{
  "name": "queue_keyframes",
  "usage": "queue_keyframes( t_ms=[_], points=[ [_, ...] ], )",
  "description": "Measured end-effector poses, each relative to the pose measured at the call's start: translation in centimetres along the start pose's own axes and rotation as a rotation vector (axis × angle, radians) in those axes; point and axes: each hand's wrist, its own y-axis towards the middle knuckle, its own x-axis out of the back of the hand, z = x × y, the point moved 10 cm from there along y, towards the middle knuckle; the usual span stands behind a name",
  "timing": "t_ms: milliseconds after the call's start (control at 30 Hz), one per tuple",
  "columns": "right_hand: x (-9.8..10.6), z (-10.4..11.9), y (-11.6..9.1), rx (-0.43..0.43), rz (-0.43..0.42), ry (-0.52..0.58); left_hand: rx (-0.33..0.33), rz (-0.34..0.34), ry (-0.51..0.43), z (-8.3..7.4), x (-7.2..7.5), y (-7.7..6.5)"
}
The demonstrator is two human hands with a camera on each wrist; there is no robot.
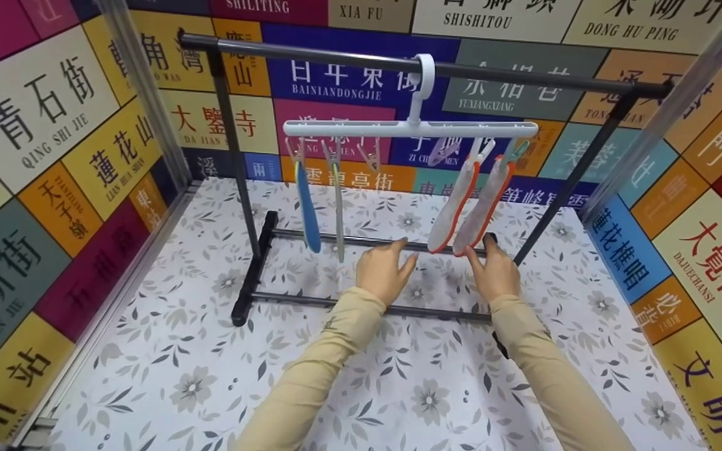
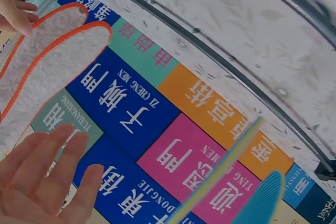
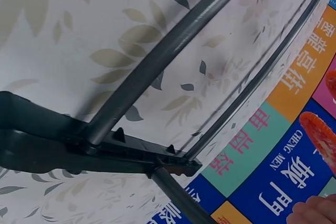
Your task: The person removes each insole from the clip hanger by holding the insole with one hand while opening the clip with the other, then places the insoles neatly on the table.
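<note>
Two fuzzy grey insoles with orange-red edges, a left one point(image 1: 452, 216) and a right one point(image 1: 489, 203), hang from clips on the right part of a white hanger point(image 1: 361, 129). My right hand point(image 1: 497, 272) is at the lower tip of the right one, its thumb at or very near the edge, fingers fairly straight. My left hand point(image 1: 383, 272) is in the air left of and below these insoles, fingers loosely extended and holding nothing, as the left wrist view also shows. On the hanger's left part hang a blue insole point(image 1: 308, 210) and a thin yellow-edged piece point(image 1: 338, 213), seen edge-on.
The hanger hooks over the top bar point(image 1: 336, 57) of a dark rack. The rack's lower bars point(image 1: 298, 299) and black feet point(image 1: 251, 275) stand on a floral-covered table point(image 1: 192, 382). Two more clips, a pinkish one point(image 1: 370, 156) and a purple one point(image 1: 442, 152), hang mid-hanger. Sign-patterned walls surround the table.
</note>
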Motion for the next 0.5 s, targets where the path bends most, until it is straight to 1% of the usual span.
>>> queue_keyframes(
  t_ms=[133,200,333,500],
  points=[
    [0.3,0.2,0.6,0.002,-0.048,0.01,0.001,-0.019,0.002,-0.8,0.2,0.9],
    [0.3,0.3,0.8,-0.001,-0.063,0.015,-0.009,-0.032,0.004,-1.3,0.4,1.4],
    [0.3,0.3,1.2,-0.014,-0.077,0.027,-0.011,-0.026,0.007,-2.3,0.6,2.4],
    [0.1,0.1,1.6,-0.048,-0.083,0.033,-0.01,-0.015,-0.012,-3.7,0.9,3.5]
  ],
)
